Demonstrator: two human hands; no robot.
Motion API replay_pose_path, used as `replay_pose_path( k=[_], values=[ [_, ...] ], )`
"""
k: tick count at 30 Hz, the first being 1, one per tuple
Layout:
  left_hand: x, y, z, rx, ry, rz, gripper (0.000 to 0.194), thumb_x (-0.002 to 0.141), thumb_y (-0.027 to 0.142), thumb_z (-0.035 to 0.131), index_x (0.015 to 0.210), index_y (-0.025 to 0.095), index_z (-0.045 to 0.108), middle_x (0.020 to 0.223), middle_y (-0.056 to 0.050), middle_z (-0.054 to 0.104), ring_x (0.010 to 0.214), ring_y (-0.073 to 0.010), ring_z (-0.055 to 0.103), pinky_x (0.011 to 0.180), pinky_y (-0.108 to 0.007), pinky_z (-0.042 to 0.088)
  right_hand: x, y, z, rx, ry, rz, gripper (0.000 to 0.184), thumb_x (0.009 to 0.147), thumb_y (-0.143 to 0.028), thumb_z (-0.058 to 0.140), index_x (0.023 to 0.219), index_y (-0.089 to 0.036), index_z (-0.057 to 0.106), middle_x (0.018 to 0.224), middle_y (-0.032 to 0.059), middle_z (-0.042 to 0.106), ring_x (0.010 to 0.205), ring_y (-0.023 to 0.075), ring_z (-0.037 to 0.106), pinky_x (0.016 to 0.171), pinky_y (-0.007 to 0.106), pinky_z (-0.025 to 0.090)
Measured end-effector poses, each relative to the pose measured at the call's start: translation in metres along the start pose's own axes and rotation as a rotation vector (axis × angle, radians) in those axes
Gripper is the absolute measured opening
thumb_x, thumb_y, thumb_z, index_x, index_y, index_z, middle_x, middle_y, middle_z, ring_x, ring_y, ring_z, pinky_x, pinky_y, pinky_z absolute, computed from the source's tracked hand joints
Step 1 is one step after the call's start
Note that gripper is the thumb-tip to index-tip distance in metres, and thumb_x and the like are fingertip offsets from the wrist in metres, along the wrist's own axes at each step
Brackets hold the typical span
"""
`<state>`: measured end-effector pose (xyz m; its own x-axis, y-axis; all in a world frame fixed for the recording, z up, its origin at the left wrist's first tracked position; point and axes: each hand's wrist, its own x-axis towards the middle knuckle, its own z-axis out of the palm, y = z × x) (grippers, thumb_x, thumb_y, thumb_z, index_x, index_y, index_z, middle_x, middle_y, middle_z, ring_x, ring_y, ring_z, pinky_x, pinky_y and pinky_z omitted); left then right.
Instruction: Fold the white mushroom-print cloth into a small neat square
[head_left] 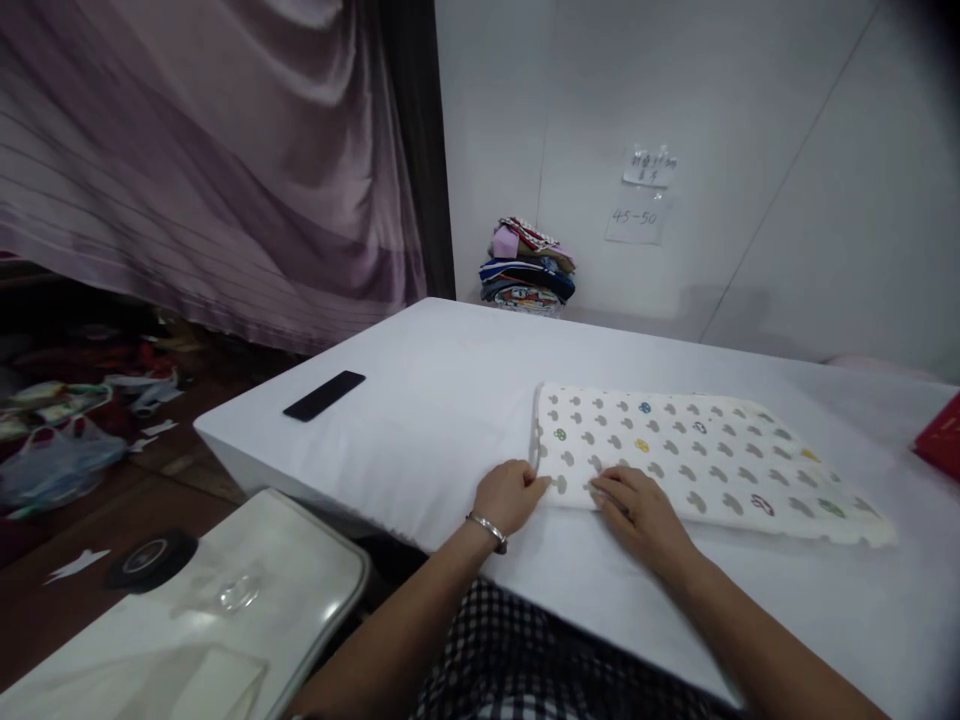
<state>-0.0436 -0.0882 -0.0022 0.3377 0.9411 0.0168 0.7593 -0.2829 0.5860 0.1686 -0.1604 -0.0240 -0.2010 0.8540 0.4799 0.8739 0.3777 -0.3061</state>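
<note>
A cream-coloured cloth [667,450] printed with grey mushroom shapes, a few of them coloured, lies folded flat on the white-covered table [450,400]. At its near left corner, my left hand [512,495] is closed, thumb and forefinger pinching the cloth's edge. A silver bracelet [489,530] circles that wrist. A short way to the right, my right hand [637,510] has its fingers bent together on the near edge of the same cloth. The undersides of its fingertips are hidden.
A black flat slab like a phone [325,395] lies toward the table's left edge. Folded fabrics [527,268] are stacked by the wall. Something red [941,440] sits at the far right. A pale lower surface [300,560] with a dark round object [152,558] stands at left.
</note>
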Motion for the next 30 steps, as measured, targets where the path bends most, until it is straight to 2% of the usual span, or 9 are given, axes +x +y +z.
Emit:
replay_pose_path(
  k=[3, 8, 12, 16, 19, 23, 30],
  values=[
    [0.012, 0.004, 0.001, -0.040, 0.000, 0.008, 0.038, 0.078, 0.054, 0.051, 0.060, 0.021, 0.052, 0.068, -0.002, 0.062, 0.066, -0.0174, 0.054, 0.058, -0.029, 0.033, 0.000, 0.001, 0.001, -0.007, -0.006, 0.008, 0.024, 0.091, -0.029, 0.044, 0.103, -0.024, 0.064, 0.101, 0.0077, 0.061, 0.092, 0.0239, 0.057, 0.079, 0.042, 0.049],
    [0.021, 0.002, 0.008, 0.000, 0.059, -0.022, 0.026, 0.081, 0.037, 0.049, 0.061, 0.020, 0.049, 0.070, -0.002, 0.062, 0.070, -0.0174, 0.056, 0.059, -0.028, 0.034, -0.001, 0.001, 0.002, -0.008, -0.004, 0.019, 0.023, 0.091, -0.029, 0.044, 0.103, -0.024, 0.063, 0.104, 0.0077, 0.060, 0.094, 0.0237, 0.056, 0.081, 0.042, 0.049],
    [0.020, 0.000, 0.008, 0.083, 0.049, -0.022, 0.023, 0.082, 0.036, 0.048, 0.066, 0.020, 0.050, 0.080, -0.005, 0.064, 0.077, -0.0193, 0.058, 0.063, -0.029, 0.036, -0.001, 0.000, 0.002, 0.012, -0.010, 0.013, 0.024, 0.091, -0.028, 0.043, 0.103, -0.023, 0.063, 0.103, 0.0081, 0.060, 0.095, 0.0233, 0.056, 0.081, 0.040, 0.048],
    [0.024, 0.007, 0.002, 0.041, 0.038, -0.069, 0.028, 0.080, 0.048, 0.052, 0.083, 0.020, 0.053, 0.087, -0.004, 0.065, 0.082, -0.0194, 0.060, 0.065, -0.028, 0.039, 0.000, 0.001, 0.003, 0.025, -0.007, -0.003, 0.025, 0.091, -0.027, 0.042, 0.103, -0.022, 0.064, 0.103, 0.0089, 0.061, 0.095, 0.0232, 0.056, 0.081, 0.040, 0.048],
    [0.031, 0.012, 0.000, 0.028, 0.014, -0.090, 0.030, 0.079, 0.046, 0.055, 0.094, 0.021, 0.052, 0.088, -0.003, 0.066, 0.083, -0.0186, 0.061, 0.066, -0.026, 0.040, 0.000, 0.003, 0.005, 0.022, -0.001, 0.006, 0.025, 0.091, -0.028, 0.043, 0.103, -0.022, 0.064, 0.103, 0.0091, 0.061, 0.094, 0.0232, 0.056, 0.081, 0.041, 0.048],
    [0.038, 0.009, 0.006, 0.087, 0.025, -0.068, 0.015, 0.082, 0.035, 0.050, 0.088, 0.021, 0.054, 0.090, -0.002, 0.067, 0.083, -0.0177, 0.061, 0.066, -0.026, 0.039, -0.001, 0.004, 0.005, 0.031, -0.008, 0.007, 0.026, 0.091, -0.028, 0.043, 0.104, -0.022, 0.064, 0.103, 0.0090, 0.061, 0.093, 0.0230, 0.056, 0.080, 0.041, 0.048],
    [0.050, 0.005, 0.006, 0.170, -0.020, -0.032, 0.017, 0.082, 0.037, 0.050, 0.086, 0.021, 0.054, 0.090, -0.004, 0.067, 0.085, -0.0196, 0.061, 0.068, -0.028, 0.041, 0.001, -0.002, 0.000, 0.030, -0.028, 0.033, 0.026, 0.091, -0.028, 0.042, 0.102, -0.022, 0.065, 0.102, 0.0087, 0.061, 0.093, 0.0226, 0.056, 0.081, 0.039, 0.048]
  ],
)
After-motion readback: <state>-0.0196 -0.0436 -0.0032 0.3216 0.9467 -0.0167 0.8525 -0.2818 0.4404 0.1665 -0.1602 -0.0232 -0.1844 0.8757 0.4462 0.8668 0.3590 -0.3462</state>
